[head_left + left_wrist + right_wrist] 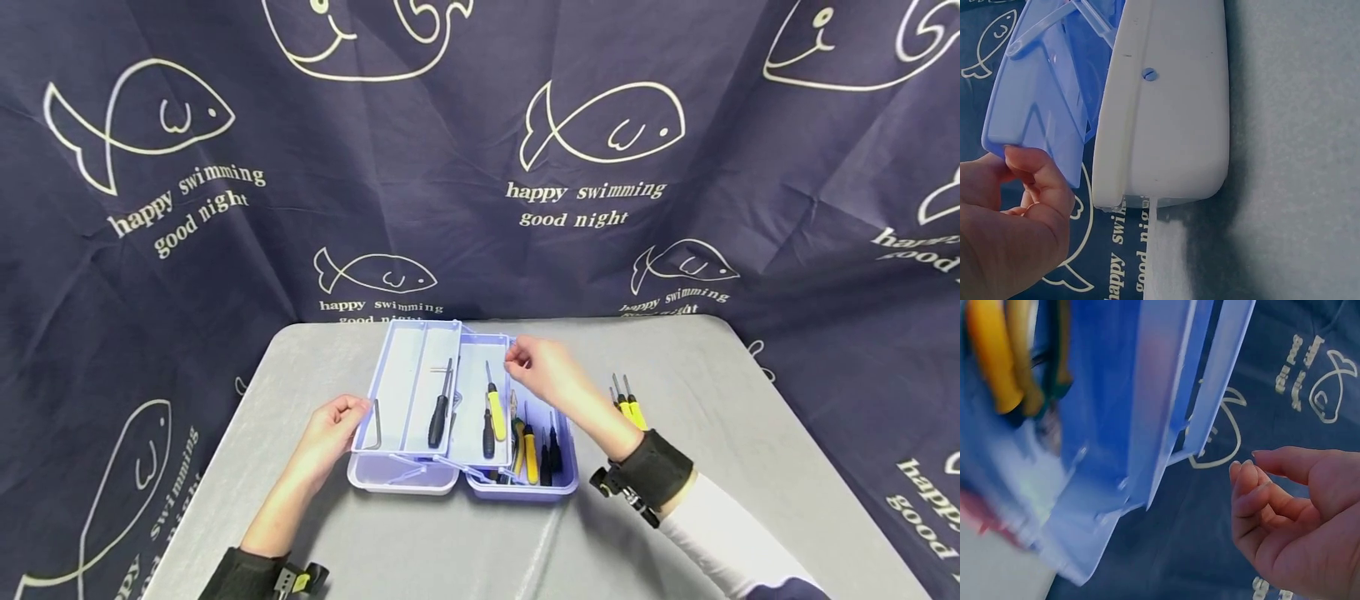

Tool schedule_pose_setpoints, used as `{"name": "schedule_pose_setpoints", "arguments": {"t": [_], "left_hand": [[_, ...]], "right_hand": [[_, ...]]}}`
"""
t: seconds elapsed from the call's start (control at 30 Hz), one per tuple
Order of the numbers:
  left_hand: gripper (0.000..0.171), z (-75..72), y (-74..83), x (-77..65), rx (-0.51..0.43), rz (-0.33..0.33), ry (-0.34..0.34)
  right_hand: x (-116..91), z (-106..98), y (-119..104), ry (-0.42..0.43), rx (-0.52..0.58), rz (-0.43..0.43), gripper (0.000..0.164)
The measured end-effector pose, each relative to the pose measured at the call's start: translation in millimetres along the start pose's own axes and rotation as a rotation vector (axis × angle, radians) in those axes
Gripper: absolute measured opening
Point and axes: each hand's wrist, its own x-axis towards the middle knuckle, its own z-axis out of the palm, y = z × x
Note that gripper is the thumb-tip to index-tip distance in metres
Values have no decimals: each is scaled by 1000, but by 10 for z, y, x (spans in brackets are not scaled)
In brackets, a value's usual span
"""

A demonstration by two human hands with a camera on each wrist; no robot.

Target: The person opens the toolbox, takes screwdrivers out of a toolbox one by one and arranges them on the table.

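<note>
A light-purple cantilever toolbox (517, 493) stands unfolded on the table, its two trays raised. At the left, my left hand (335, 427) pinches the outer edge of the upper tray (402, 367); in the left wrist view thumb and finger meet at the tray's corner (1007, 134). That tray holds a hex key (378, 425) and a black screwdriver (438, 417). Over the back right of the box hovers my right hand (551, 367), fingers loosely curled around nothing, beside the lower tray (471, 367) with its yellow screwdriver (495, 408) and small black screwdriver (488, 433).
The box's right bottom compartment holds pliers (517, 433), a yellow-handled screwdriver (531, 458) and black-handled tools (555, 454). Several yellow-handled screwdrivers (633, 412) lie on the grey table (420, 550) beyond my right forearm. A dark fish-print curtain (465, 167) hangs behind the table.
</note>
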Motion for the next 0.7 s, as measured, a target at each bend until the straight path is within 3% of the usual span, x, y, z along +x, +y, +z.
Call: {"name": "schedule_pose_setpoints", "arguments": {"t": [0.43, 0.7], "left_hand": [[18, -11, 13, 14, -4, 2, -14], [18, 1, -14, 8, -11, -2, -12]], "right_hand": [[116, 384, -606, -122, -47, -227, 5], [115, 606, -807, -255, -249, -244, 5]]}}
